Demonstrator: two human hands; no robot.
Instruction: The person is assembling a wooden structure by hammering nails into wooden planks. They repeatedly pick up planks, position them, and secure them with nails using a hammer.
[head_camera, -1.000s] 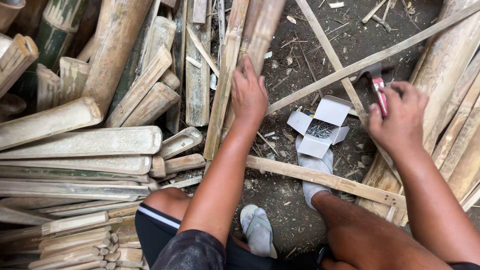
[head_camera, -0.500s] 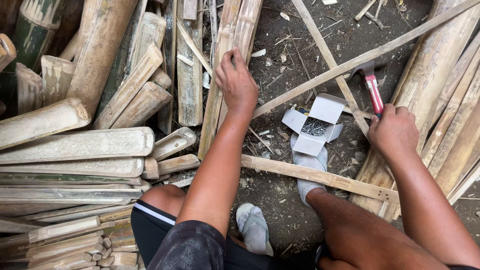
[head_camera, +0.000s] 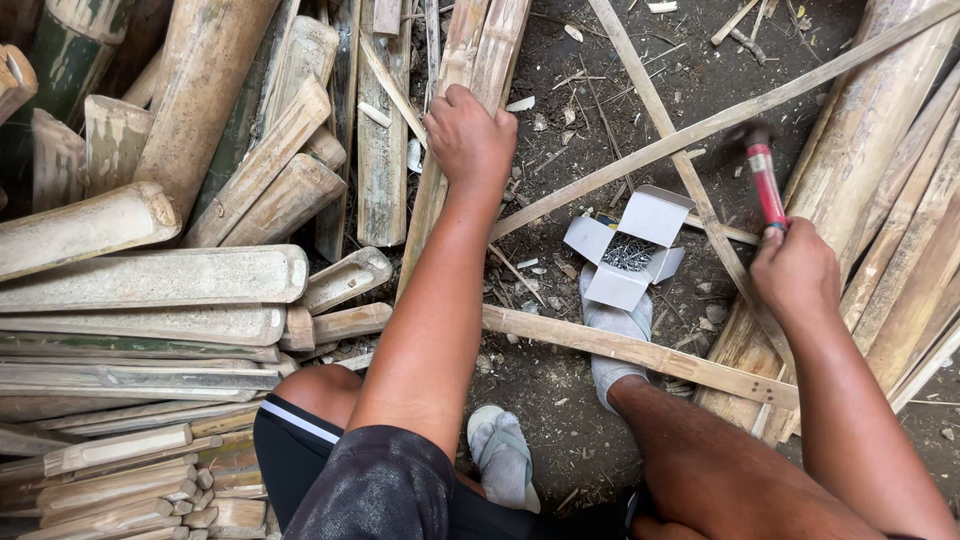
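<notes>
Ground: bare dark dirt floor (head_camera: 560, 420), littered with chips and splinters; no surface, work is done on the floor.
Surroundings: split bamboo pieces (head_camera: 150, 275) stacked at the left, more bamboo along the right edge.
Person: crouched, grey slippers on both feet; one foot (head_camera: 612, 330) sits just below the nail box.
Left hand (head_camera: 470, 140): fingers closed down over a pale bamboo slat (head_camera: 480, 60), pinning it to the floor.
Right hand (head_camera: 795, 275): fingers wrapped fully round the handle of a hammer (head_camera: 765, 180), near the lower end of the handle.
Hammer position: raised over the crossing of thin strips (head_camera: 690, 180) at the right; the head is blurred.
Hammer axis: long axis runs nearly straight away from the person, handle toward the body, head at the far end, tilted slightly left.
Slat axis: also runs away from the person, leaning a little right at the far end.
Nails: open white cardboard box (head_camera: 625, 250), flaps spread, dark nails inside, between the two hands.
Judgement on technique: a strike would land best with the handle kept in line with the forearm and the head square to the strip; the left hand is well apart from the hammer.
</notes>
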